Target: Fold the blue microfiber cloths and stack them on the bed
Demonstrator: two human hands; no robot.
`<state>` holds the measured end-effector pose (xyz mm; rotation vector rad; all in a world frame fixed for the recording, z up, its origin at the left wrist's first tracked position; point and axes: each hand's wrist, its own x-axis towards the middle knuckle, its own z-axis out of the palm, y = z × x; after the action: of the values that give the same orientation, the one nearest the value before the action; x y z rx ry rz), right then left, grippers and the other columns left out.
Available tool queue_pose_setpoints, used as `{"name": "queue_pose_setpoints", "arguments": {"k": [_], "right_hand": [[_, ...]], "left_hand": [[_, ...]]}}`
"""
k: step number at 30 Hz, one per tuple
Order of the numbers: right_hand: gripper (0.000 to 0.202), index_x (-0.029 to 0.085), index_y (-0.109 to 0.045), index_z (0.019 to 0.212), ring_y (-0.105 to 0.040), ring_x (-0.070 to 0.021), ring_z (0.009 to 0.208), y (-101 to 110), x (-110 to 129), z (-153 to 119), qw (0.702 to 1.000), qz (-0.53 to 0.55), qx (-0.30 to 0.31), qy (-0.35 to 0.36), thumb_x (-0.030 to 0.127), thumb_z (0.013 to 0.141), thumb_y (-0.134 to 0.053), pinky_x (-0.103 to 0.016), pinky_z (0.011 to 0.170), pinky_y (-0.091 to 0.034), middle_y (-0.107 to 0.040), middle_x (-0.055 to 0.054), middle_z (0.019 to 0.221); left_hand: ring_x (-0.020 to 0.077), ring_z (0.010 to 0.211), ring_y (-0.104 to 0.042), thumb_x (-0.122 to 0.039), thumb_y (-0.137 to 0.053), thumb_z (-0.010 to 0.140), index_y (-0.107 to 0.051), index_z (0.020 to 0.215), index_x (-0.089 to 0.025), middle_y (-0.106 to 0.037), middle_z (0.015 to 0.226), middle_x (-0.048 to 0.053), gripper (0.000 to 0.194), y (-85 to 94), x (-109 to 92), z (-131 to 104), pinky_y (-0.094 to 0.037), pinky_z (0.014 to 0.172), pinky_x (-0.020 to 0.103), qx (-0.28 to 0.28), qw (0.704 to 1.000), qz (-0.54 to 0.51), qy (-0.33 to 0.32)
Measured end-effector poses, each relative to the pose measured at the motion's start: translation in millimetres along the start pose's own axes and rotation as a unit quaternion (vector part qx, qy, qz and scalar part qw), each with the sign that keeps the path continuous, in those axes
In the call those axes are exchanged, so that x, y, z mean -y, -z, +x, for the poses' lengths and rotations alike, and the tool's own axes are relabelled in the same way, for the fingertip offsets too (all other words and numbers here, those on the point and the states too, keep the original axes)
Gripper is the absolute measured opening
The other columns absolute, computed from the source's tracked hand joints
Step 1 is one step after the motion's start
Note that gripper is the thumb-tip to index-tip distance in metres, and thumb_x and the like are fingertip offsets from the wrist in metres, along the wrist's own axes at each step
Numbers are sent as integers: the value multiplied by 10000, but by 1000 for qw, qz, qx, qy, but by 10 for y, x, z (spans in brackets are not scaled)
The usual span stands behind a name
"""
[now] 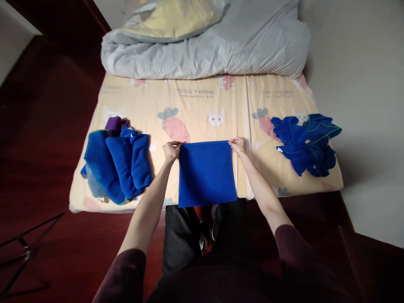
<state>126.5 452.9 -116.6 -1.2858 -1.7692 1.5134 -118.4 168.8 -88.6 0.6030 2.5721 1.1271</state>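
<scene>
A flat blue cloth is stretched between my two hands at the front edge of the bed. My left hand pinches its far left corner, and my right hand pinches the far right corner. The cloth's near edge hangs over the bed's edge, above my legs. To the left lie several rolled or folded blue cloths with a purple one at their far end. On the right is a crumpled heap of blue cloths, some with green edging.
The bed has a cream sheet printed with rabbits and carrots. A grey quilt is bunched across its far part, with a yellow piece on top. A wall stands at the right. Black stand legs are on the floor at the lower left.
</scene>
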Motion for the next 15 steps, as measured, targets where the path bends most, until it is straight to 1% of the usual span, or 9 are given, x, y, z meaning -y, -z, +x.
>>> {"name": "queue_pose_setpoints", "arguments": {"k": [3, 6, 8, 11, 13, 15], "right_hand": [[259, 209, -584, 707, -666, -182, 682, -15, -16, 70, 1000, -14, -9, 11, 295, 668, -826, -274, 634, -532, -692, -24, 697], [204, 207, -592, 706, -647, -179, 645, -48, -6, 118, 999, -27, -27, 12, 247, 681, -791, -271, 613, -518, -666, -11, 656], [184, 203, -595, 695, -649, -180, 644, -74, 13, 129, 998, -45, -37, 15, 210, 687, -779, -276, 630, -525, -666, -13, 654], [153, 198, -611, 689, -676, -187, 692, -97, 46, 105, 994, -98, -39, 28, 166, 712, -759, -292, 711, -556, -687, -23, 688], [116, 196, -633, 712, -700, -197, 745, -99, 67, 70, 989, -139, -32, 36, 162, 744, -739, -307, 774, -575, -708, -26, 726], [58, 191, -666, 774, -721, -202, 809, -94, 88, 36, 985, -169, -14, 44, 172, 777, -721, -321, 825, -589, -736, -28, 792]], "left_hand": [[286, 999, -757, -296, -679, 862, -831, 1004, -129, -816, 1009, 124, 267, -3, -54, 17, -549, 990, 351, -19, 1000, 5, -1], [272, 965, -757, -290, -677, 873, -826, 1018, -107, -812, 1000, 134, 277, -19, -96, 34, -547, 967, 331, -27, 999, 16, 9], [265, 934, -759, -268, -671, 880, -826, 1019, -100, -812, 986, 135, 268, -36, -96, 50, -552, 943, 324, -18, 1000, 24, 8], [267, 941, -762, -221, -666, 878, -828, 1033, -101, -815, 977, 134, 254, -58, -59, 81, -563, 941, 332, 9, 999, 43, -1], [265, 978, -761, -193, -667, 869, -825, 1070, -111, -815, 1022, 130, 268, -66, -25, 108, -566, 972, 342, 29, 997, 62, -25], [257, 1032, -754, -170, -662, 860, -812, 1129, -120, -803, 1114, 128, 312, -66, 0, 141, -562, 1006, 345, 47, 993, 84, -61]]}}
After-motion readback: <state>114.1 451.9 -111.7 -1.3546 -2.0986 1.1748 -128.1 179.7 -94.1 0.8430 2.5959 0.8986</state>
